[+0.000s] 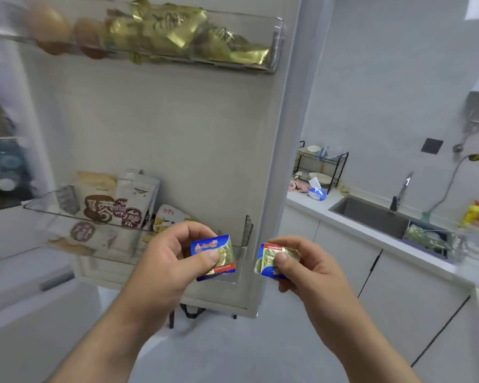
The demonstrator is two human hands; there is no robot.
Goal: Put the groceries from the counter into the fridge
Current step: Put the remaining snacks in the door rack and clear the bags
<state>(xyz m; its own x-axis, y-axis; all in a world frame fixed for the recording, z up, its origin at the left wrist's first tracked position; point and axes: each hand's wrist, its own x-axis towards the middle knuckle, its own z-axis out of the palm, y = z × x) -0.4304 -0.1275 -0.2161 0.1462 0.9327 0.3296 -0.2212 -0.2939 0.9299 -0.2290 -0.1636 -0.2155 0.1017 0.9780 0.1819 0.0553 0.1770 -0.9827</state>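
Note:
My left hand [174,252] pinches a small blue and gold butter pack [215,257] between thumb and fingers. My right hand [299,266] pinches a second butter pack [271,262] of the same kind. Both packs hang in front of the open fridge door [194,128], near its lower door shelf [241,244]. The upper door shelf [274,48] holds several gold foil packs [177,31] and brown eggs [50,26].
The lower door shelf carries several pouches [114,205]. To the right run a white counter [371,228] with a sink [376,217], a faucet [403,189], a dish rack [321,167] and a blue tissue pack [317,193]. Fridge interior shelves [3,161] are at the left.

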